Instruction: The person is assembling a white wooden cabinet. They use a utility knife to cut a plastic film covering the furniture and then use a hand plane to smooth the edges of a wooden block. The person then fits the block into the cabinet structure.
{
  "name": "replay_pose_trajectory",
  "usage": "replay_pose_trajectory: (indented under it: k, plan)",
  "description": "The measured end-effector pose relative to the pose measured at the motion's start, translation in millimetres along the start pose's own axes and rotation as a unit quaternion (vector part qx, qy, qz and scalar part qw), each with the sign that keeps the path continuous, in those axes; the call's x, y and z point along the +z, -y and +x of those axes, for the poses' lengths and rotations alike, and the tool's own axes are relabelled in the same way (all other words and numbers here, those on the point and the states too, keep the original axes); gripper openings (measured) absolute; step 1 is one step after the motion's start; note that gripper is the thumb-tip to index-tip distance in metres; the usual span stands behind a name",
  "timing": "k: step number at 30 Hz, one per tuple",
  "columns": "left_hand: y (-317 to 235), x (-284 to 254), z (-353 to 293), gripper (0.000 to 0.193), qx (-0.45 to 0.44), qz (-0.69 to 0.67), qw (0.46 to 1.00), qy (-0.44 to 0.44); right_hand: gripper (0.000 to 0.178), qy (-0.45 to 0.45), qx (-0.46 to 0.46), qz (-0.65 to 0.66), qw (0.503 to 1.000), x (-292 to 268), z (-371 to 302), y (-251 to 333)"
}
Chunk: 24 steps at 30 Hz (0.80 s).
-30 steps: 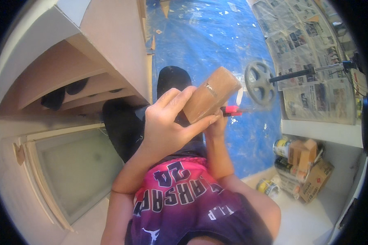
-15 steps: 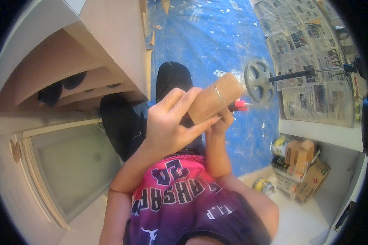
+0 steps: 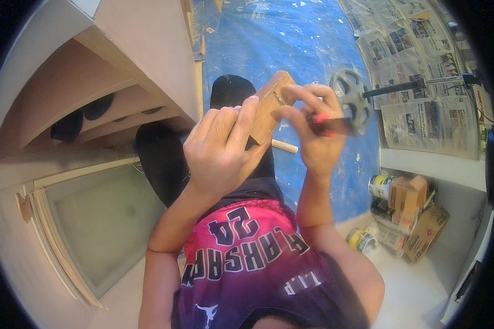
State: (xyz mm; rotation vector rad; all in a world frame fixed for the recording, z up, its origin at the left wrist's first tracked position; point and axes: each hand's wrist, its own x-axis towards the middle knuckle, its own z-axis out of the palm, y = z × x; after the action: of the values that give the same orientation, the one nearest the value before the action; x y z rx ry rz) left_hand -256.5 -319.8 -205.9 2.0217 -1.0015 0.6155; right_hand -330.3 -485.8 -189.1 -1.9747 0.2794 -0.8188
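A brown wooden block [image 3: 267,116] with a narrow slot or seam across its face is held tilted above my legs. My left hand [image 3: 215,149] is closed around its near left side, fingers on one edge and thumb underneath. My right hand [image 3: 319,151] is at the block's right side, with thumb and fingertips by the slot. Tucked in that same hand is a tool with a red part [image 3: 325,125] and a dark, motion-blurred end pointing right; its exact kind cannot be made out.
Blue sheeting [image 3: 269,44] covers the floor, with a short wooden stick [image 3: 285,146] on it. A grey spoked wheel [image 3: 350,93] on a dark rod stands at right. Paint cans [image 3: 362,241] and cardboard boxes [image 3: 407,194] sit below. A pale cabinet [image 3: 148,55] rises at left.
The block has tipped more upright and shifted slightly left. My right hand has come out from beneath it and up to its right side, carrying the red tool.
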Motion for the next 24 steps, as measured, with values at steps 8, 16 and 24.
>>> replay_pose_trajectory:
  k: [8,16,24]
  plan:
    - [4,9,-10,0.065,0.000,-0.015,1.000,0.021,0.018,-0.071,-0.011,-0.049,0.996,28,-13,-17]
    - [10,10,-9,0.065,-0.028,-0.030,0.998,0.050,0.009,-0.076,-0.015,-0.087,0.993,22,-8,-26]
    - [10,14,-14,0.062,-0.032,-0.035,0.997,0.058,0.017,-0.196,0.119,0.003,0.973,9,3,-43]
